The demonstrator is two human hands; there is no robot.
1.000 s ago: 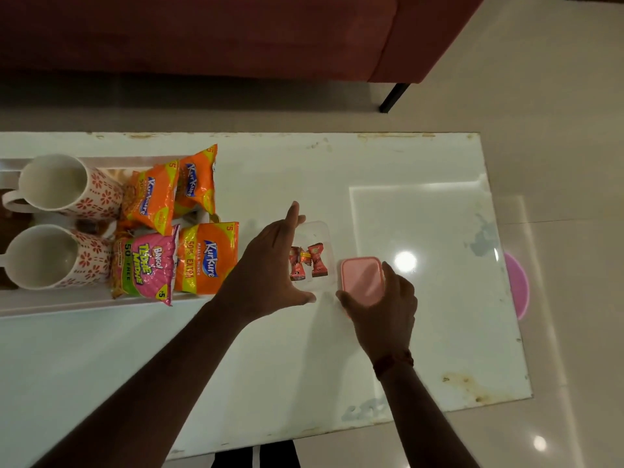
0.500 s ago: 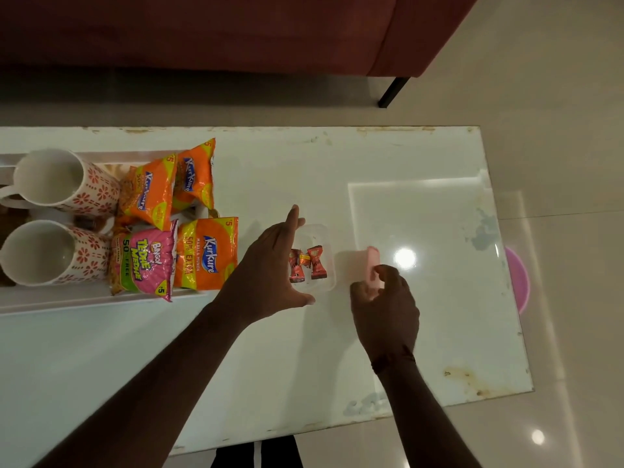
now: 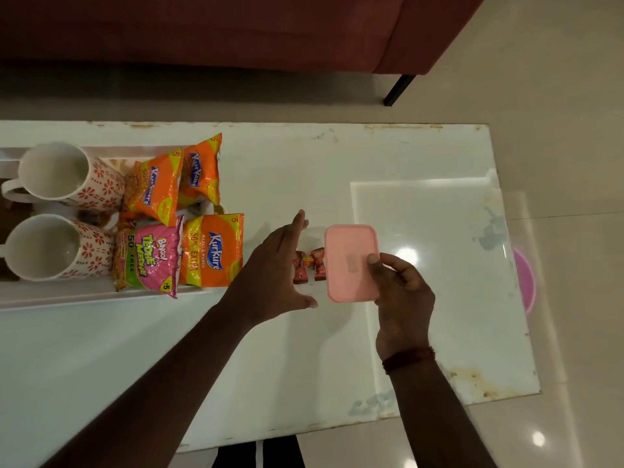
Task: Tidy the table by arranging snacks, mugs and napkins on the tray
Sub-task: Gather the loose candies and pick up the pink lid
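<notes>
A white tray (image 3: 101, 295) at the table's left holds two patterned mugs (image 3: 64, 179) (image 3: 54, 248), three orange snack packets (image 3: 212, 251) and a pink packet (image 3: 152, 258). A small clear box (image 3: 312, 236) with red wrapped candies (image 3: 309, 265) sits mid-table. My left hand (image 3: 270, 271) cups the box's left side, fingers spread. My right hand (image 3: 401, 292) holds a pink lid (image 3: 349, 261) flat above the box's right half, hiding part of it.
The white table (image 3: 304, 366) has worn, stained edges at the right and front. A red sofa (image 3: 219, 28) stands beyond the far edge, with a black leg (image 3: 398, 91). A pink round object (image 3: 525, 282) lies on the floor past the right edge.
My right hand picked the pink lid off the table, tipped it on edge, then brought it flat over the candy box. My left hand stayed at the box.
</notes>
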